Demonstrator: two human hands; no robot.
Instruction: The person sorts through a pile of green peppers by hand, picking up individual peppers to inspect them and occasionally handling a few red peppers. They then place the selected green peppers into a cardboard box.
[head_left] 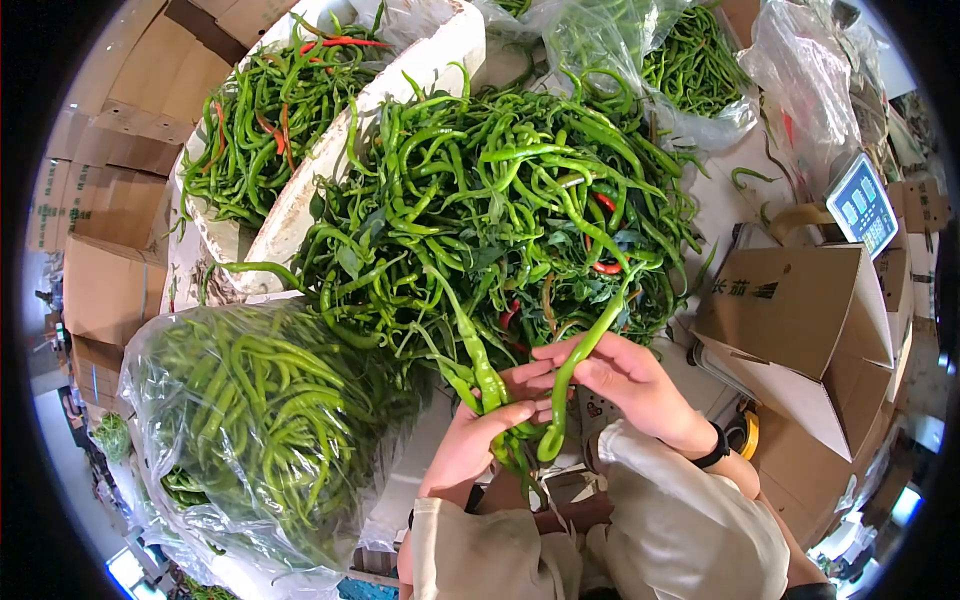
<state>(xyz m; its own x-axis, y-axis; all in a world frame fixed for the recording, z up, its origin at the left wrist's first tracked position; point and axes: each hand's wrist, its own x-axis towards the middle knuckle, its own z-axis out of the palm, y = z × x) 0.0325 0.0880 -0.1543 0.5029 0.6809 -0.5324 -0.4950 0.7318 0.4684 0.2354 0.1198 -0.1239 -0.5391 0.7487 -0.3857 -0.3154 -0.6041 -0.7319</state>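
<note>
A big heap of long green chili peppers [520,200], with a few red ones and some leaves, spreads in front of me. At its near edge my left hand [490,425] is closed around several green peppers [480,360], their lengths sticking out above and below the fingers. Beside it, my right hand [630,385] holds one long curved green pepper [585,365] between thumb and fingers. The two hands are close together, and the right fingertips reach toward the left palm. Part of the left fingers is hidden by the peppers.
A clear plastic bag [260,420] full of green peppers stands at the left. Behind it, a white foam box [350,110] holds more peppers, some red. To the right are an open cardboard box [780,290] and a scale display [862,205]. Another pepper bag [690,65] lies at the back.
</note>
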